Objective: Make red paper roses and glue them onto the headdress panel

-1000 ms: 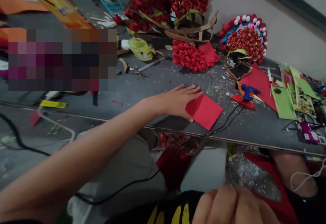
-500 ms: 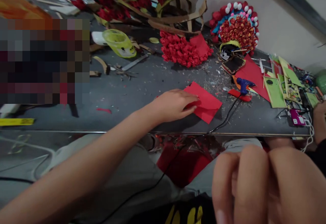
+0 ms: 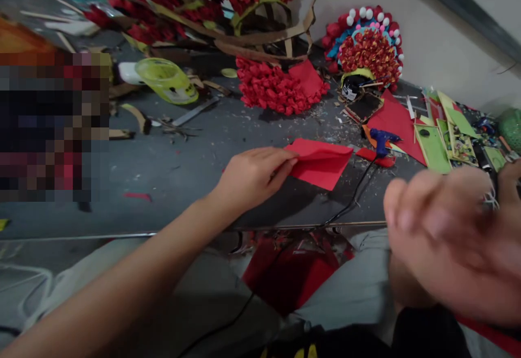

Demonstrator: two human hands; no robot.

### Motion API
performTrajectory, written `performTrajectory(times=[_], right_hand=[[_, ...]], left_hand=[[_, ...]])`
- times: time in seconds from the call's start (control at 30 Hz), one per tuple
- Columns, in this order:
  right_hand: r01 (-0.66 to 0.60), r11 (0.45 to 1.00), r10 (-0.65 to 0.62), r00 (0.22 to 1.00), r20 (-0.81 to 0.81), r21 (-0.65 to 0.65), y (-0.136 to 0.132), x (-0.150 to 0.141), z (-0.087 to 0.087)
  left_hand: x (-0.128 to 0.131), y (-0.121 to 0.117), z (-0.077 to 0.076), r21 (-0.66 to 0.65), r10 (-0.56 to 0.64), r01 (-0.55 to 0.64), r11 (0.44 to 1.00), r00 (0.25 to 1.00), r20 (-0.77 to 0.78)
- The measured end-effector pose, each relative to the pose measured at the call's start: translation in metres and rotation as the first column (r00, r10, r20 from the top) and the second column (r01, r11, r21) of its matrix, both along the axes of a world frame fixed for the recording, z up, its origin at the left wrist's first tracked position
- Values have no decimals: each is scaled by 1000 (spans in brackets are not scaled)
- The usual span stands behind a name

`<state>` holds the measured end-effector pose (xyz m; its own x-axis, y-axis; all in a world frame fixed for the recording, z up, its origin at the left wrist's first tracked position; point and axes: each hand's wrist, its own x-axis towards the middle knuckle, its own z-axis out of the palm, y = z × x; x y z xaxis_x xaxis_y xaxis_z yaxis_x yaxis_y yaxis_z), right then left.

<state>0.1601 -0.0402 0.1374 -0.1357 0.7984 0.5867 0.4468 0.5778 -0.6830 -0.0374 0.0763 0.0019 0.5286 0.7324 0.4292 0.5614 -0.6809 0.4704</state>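
A folded sheet of red paper (image 3: 321, 162) is lifted a little off the dark table (image 3: 171, 173). My left hand (image 3: 252, 176) pinches its near left corner, fingers closed on the edge. My right hand (image 3: 443, 233) hangs close to the camera at the lower right, blurred by motion, its fingers loosely curled and apart; I see nothing in it. A blue glue gun (image 3: 382, 140) lies just right of the paper, its black cord (image 3: 354, 198) running off the table's front edge.
Red paper-flower pieces (image 3: 277, 87) and a round flowered ornament (image 3: 366, 49) stand at the back. A yellow-green tape dispenser (image 3: 166, 78) lies at the back left. Green and red card pieces (image 3: 439, 141) crowd the right. More red paper (image 3: 293, 271) lies below the table edge.
My left hand went from lying flat on the red paper to pinching its corner and lifting it. My right hand rose from the bottom edge to the right and became blurred.
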Motion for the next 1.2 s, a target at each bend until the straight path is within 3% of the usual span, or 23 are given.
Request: performTrajectory(times=[0.03,0.1,0.17,0.23,0.3,0.4,0.5,0.6,0.67,0.77,0.93,1.1,1.2], right_hand=[[61,997,-52,988,-143,57,15,1,-8],[182,978,-155,960,-235,98,46,8,-28],[246,969,-246,944,-221,-29,73,18,-50],[83,965,-137,968,-210,-248,90,25,-68],[-80,891,-15,979,-205,-447,95,27,-82],[14,815,-100,988,-116,-579,87,25,-94],[132,785,-226,971,-81,-606,76,22,-102],[149,779,-259,961,-97,-610,71,20,-108],[161,781,-286,951,-117,-604,70,18,-112],[191,791,-343,925,-163,-582,69,17,-115],[260,813,-384,912,-144,-521,67,26,-114],[323,814,-499,814,-297,-483,72,44,-115],[228,820,-411,872,-264,-526,75,43,-119]], left_hand=[[-1,-1,1,-16,38,-36,999,993,110],[-3,-4,4,-111,120,-88,990,939,323],[-2,-4,6,-264,198,-65,962,834,514],[2,-3,6,-401,268,36,916,688,675],[8,0,3,-502,333,165,849,572,750],[16,4,-6,-579,381,316,752,509,772],[20,4,-13,-575,291,474,667,545,786],[21,-1,-12,-677,237,440,590,707,666],[22,-6,-8,-724,256,337,601,778,574],[23,-14,-1,-726,257,243,644,825,504],[26,-20,8,-727,230,238,644,846,480],[22,-19,16,-755,357,152,638,810,464],[16,-19,19,-786,452,110,608,766,457]])
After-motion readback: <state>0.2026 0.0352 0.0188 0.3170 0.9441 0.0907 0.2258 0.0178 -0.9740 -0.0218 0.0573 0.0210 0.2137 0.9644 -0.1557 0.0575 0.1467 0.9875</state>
